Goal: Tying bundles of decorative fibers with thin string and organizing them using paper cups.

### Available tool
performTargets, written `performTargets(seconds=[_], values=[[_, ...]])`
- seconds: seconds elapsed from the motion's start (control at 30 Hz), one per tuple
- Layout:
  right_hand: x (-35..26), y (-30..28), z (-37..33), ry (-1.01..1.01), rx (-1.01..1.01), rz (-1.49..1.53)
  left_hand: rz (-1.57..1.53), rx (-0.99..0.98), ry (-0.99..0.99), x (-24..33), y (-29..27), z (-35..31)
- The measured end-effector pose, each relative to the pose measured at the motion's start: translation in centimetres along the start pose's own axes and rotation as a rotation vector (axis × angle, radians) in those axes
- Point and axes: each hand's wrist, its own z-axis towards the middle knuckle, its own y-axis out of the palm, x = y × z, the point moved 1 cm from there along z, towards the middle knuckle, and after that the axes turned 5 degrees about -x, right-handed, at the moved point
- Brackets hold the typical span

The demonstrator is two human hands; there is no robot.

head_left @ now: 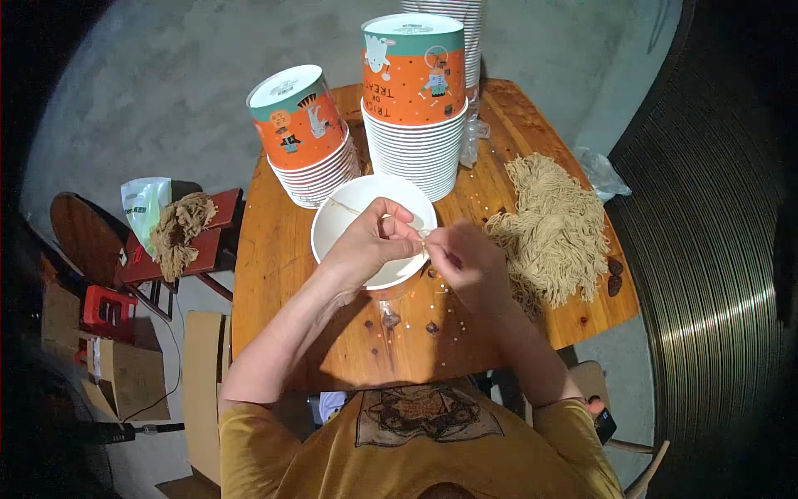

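Observation:
A white paper bucket [322, 218] stands mouth up on the wooden table in front of me, and both my hands are over it. My left hand [374, 239] is closed, thumb and fingers pinching a thin beige string [345, 206]. One end of the string trails over the bucket's inside toward the far left. Just to the right, my right hand [467, 259] pinches the same string close to the left fingertips; its fingers are slightly blurred. Beyond my right hand lies a big heap of beige strings [555, 233].
Behind the bucket rise two upside-down stacks of orange and green printed paper buckets, a shorter stack [295, 125] and a taller stack [411, 75]. More white buckets [465, 17] stand behind. Dark dried bits [615, 279] lie at the right edge. A red stool [191, 249] holds more string.

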Motion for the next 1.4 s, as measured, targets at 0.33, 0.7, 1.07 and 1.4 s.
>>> performTargets(seconds=[0.33,0.7,1.07,1.4], values=[[0.0,-0.9,1.3,-0.395,-0.057,-0.4,0.101,0.046,0.017,0.1,0.9,-0.4],[0.1,-1.8,2.0,0.694,-0.473,0.768,0.083,0.019,0.042,0.2,1.2,-0.6],[0.5,-0.7,0.1,0.112,-0.18,0.184,0.073,0.022,0.045,-0.1,0.9,-0.5],[0.7,-1.1,0.6,0.522,-0.306,0.79,0.077,-0.009,0.037,0.0,0.9,-0.6]])
